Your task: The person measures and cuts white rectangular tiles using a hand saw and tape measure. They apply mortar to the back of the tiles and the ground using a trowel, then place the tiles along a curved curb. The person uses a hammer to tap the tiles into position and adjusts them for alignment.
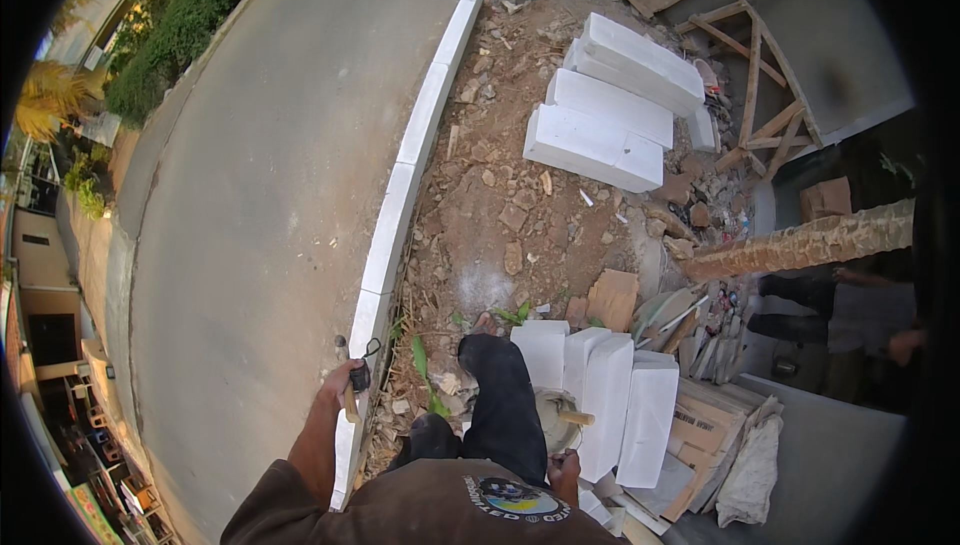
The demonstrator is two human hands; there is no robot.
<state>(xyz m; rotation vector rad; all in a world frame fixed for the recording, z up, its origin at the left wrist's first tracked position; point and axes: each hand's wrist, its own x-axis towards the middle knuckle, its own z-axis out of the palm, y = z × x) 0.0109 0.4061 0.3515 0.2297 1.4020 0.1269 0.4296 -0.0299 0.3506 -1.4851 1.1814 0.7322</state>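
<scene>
Hammer-like tool [351, 406], with a wooden handle and a grey end, is at the near left, over the near part of a long row of white blocks [401, 185]. The person's left hand [337, 379] has its fingers curled around it, grasping; a black object [360, 376] with a thin loop sits at that hand. From the near left the row runs to the far middle, between a grey road [260, 145] on its left and rubble-strewn soil [465, 235] on its right.

The right hand [565, 467] is low at the near side, close to the body, just beside a round container [551, 407] with a wooden handle [577, 417] over it. Its fingers look bent, but I cannot tell whether they hold anything. Right of the container, white upright blocks [603, 395] stand side by side, with cardboard [700, 415] and a pale sack [752, 460] farther right. On the far right of the soil lie more white blocks [605, 110], near a wooden frame [753, 75].
</scene>
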